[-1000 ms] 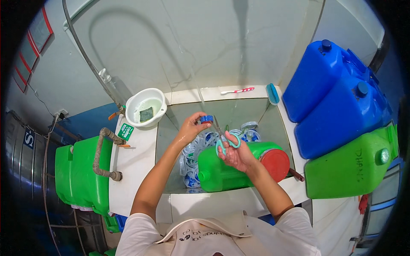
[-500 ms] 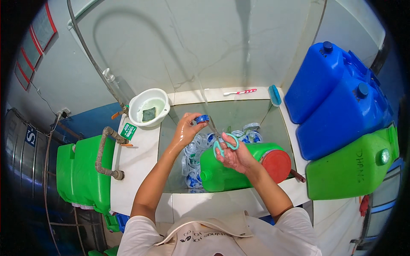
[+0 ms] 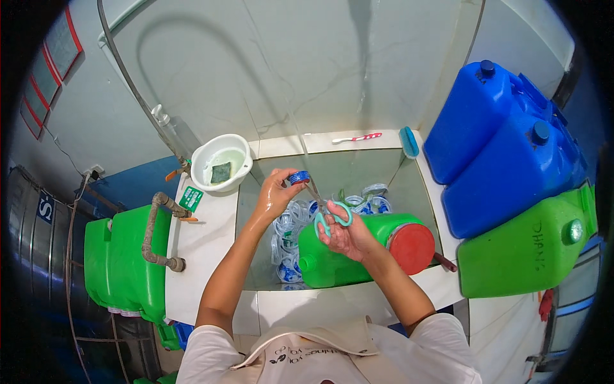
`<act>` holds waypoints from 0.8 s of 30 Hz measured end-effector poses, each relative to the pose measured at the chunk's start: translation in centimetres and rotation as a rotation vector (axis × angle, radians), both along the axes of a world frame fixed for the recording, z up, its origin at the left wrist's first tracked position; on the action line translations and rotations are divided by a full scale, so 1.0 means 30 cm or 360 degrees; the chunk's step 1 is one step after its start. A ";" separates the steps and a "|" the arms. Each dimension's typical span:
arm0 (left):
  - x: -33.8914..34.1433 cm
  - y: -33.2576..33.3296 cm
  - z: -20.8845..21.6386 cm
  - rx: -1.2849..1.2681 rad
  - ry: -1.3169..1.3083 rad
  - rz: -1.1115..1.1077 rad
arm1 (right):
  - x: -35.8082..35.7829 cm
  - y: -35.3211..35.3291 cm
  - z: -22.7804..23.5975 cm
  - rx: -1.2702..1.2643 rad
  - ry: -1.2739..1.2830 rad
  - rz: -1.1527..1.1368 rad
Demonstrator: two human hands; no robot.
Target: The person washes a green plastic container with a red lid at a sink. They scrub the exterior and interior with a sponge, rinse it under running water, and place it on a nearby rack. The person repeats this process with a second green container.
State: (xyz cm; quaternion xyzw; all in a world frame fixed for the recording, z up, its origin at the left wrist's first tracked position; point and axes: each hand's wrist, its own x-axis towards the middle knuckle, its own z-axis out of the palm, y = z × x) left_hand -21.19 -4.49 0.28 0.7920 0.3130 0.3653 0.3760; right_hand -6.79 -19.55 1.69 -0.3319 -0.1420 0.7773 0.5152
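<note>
Head view shows the left hand (image 3: 275, 194) closed in a pinch on a round blue plastic cap (image 3: 299, 176) above the grey sink (image 3: 364, 163), apparently steadying it beside turquoise-handled metal scissors (image 3: 322, 208) gripped by the right hand (image 3: 350, 238).

Both arms reach out from the near side and slant inward, bringing the two hands close together but apart. The left forearm (image 3: 240, 259) runs toward the far right, its skin wet and glinting around the wrist (image 3: 265, 212). The left hand (image 3: 276, 192) is the farther of the two, thumb and fingertips pinched in a firm grip pointing right. The right forearm (image 3: 400, 281) angles toward the far left. The right hand (image 3: 348, 237) lies nearer and lower, palm turned largely upward, thumb on the far side, fingers curled into a grip.
</note>
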 end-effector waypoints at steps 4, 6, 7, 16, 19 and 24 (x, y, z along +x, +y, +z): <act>-0.005 -0.011 -0.003 0.0013 0.0048 0.0008 | -0.004 0.000 0.006 0.0039 -0.0075 0.0029; -0.009 -0.012 0.001 -0.0111 0.0019 0.0001 | 0.002 -0.002 0.002 0.0078 -0.0078 0.0082; -0.009 -0.011 0.003 -0.0173 0.0002 -0.0004 | 0.007 -0.005 0.003 0.0089 -0.0053 0.0093; -0.056 0.012 0.022 0.0071 -0.0061 -0.0325 | 0.030 -0.026 0.037 0.0113 0.0060 0.0252; -0.076 0.012 0.027 0.0128 -0.0044 -0.0336 | 0.000 -0.035 0.047 0.0089 -0.0018 0.0171; -0.089 -0.016 0.003 -0.0030 -0.0140 -0.0147 | -0.090 -0.023 0.004 0.0259 -0.0508 -0.0184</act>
